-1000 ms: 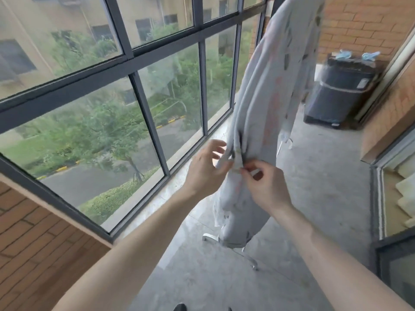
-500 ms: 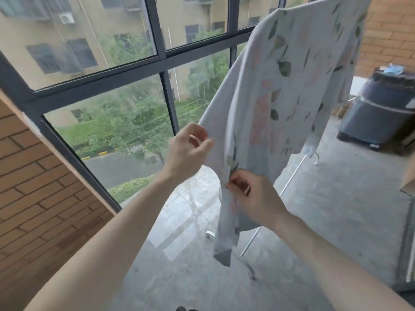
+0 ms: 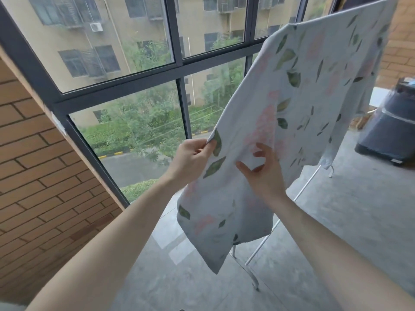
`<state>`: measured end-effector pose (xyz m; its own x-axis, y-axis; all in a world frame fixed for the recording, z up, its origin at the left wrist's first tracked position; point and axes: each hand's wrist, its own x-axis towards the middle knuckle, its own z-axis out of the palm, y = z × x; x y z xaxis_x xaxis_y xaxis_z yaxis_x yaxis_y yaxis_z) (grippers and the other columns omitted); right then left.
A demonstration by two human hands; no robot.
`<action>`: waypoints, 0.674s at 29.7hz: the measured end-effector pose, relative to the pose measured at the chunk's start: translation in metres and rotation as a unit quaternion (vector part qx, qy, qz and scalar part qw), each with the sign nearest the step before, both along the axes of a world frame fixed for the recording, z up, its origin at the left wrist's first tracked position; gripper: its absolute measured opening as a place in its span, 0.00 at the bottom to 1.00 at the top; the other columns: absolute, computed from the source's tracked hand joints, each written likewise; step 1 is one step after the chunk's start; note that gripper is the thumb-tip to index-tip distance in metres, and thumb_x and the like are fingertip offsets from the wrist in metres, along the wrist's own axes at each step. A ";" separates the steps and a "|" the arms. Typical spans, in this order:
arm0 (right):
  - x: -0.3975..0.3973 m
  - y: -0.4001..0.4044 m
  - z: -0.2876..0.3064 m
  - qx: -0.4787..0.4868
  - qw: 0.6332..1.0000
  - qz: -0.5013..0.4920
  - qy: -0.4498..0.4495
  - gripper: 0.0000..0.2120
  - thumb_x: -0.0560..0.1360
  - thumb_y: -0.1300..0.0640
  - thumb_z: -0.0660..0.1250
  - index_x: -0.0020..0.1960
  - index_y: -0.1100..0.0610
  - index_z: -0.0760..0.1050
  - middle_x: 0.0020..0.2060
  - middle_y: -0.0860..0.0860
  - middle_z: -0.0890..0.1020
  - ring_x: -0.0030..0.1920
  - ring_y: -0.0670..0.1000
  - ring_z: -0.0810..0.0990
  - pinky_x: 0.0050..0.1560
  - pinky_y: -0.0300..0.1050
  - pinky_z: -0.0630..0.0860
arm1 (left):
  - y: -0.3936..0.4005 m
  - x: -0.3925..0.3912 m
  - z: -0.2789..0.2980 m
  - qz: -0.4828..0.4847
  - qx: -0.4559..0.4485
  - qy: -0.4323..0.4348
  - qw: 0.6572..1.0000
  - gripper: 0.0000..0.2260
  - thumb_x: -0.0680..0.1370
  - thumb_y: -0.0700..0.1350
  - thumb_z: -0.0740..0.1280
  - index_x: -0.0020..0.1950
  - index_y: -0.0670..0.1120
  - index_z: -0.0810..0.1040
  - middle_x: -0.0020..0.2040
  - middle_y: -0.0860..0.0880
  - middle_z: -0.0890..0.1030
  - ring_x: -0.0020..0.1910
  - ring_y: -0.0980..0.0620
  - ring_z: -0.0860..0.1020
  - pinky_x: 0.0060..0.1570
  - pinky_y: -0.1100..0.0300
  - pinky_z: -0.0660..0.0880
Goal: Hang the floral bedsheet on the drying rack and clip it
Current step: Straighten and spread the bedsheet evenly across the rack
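The floral bedsheet [image 3: 310,90], pale with green leaves and pink blooms, hangs from the top right over the drying rack, whose white legs [image 3: 258,254] show below it. My left hand [image 3: 190,160] pinches the sheet's left edge at mid-height and holds it out to the left. My right hand [image 3: 262,171] lies against the front of the cloth just right of that, fingers spread and thumb out, holding nothing. The rack's top bar is hidden under the sheet. No clip is in view.
A large dark-framed window [image 3: 179,70] runs along the left, with a brick wall [image 3: 45,176] below it. A dark bin [image 3: 390,131] stands at the far right on the grey concrete floor [image 3: 359,209].
The view has risen and the sheet has spread wide. My left hand has pulled the edge out to the left. My right hand has let go of its pinch and opened flat on the cloth.
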<state>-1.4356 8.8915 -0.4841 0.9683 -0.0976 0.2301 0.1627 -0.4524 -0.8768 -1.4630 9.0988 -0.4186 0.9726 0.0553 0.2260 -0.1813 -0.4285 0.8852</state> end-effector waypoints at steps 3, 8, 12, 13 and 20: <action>0.010 0.010 -0.001 0.008 1.000 0.026 0.013 0.25 0.73 0.44 0.77 0.64 0.49 0.73 0.50 0.41 0.81 0.41 0.42 0.81 0.42 0.33 0.74 | -0.008 -0.003 0.006 -0.050 0.005 0.021 0.999 0.23 0.86 0.51 0.63 0.29 0.55 0.76 0.25 0.57 0.64 0.23 0.58 0.59 0.24 0.62 0.56; 0.013 0.008 0.004 0.010 0.999 0.042 0.020 0.12 0.76 0.45 0.74 0.56 0.49 0.80 0.48 0.42 0.85 0.39 0.45 0.84 0.44 0.40 0.78 | -0.002 -0.003 0.004 -0.113 -0.037 0.074 0.990 0.17 0.84 0.59 0.63 0.52 0.50 0.86 0.43 0.51 0.85 0.38 0.51 0.80 0.38 0.56 0.78; -0.002 0.003 0.019 0.100 0.984 0.133 0.062 0.11 0.80 0.45 0.69 0.61 0.46 0.80 0.52 0.41 0.85 0.38 0.47 0.86 0.32 0.39 0.77 | -0.001 0.004 0.006 -0.140 -0.150 0.143 0.968 0.13 0.87 0.49 0.58 0.64 0.47 0.79 0.56 0.48 0.85 0.43 0.50 0.84 0.39 0.51 0.84; -0.004 0.002 0.022 0.106 0.981 0.146 0.065 0.12 0.81 0.44 0.67 0.62 0.46 0.80 0.52 0.42 0.85 0.39 0.47 0.86 0.31 0.40 0.78 | -0.002 0.009 0.007 -0.128 -0.143 0.141 0.971 0.12 0.87 0.47 0.61 0.68 0.46 0.76 0.62 0.48 0.82 0.43 0.50 0.85 0.39 0.52 0.84; -0.005 0.009 0.026 0.093 0.988 0.122 0.007 0.06 0.77 0.52 0.75 0.51 0.53 0.83 0.43 0.48 0.87 0.39 0.50 0.86 0.37 0.38 0.77 | -0.039 0.029 0.016 -0.068 -0.067 0.149 0.984 0.21 0.79 0.34 0.69 0.70 0.50 0.75 0.56 0.55 0.82 0.40 0.54 0.86 0.34 0.58 0.81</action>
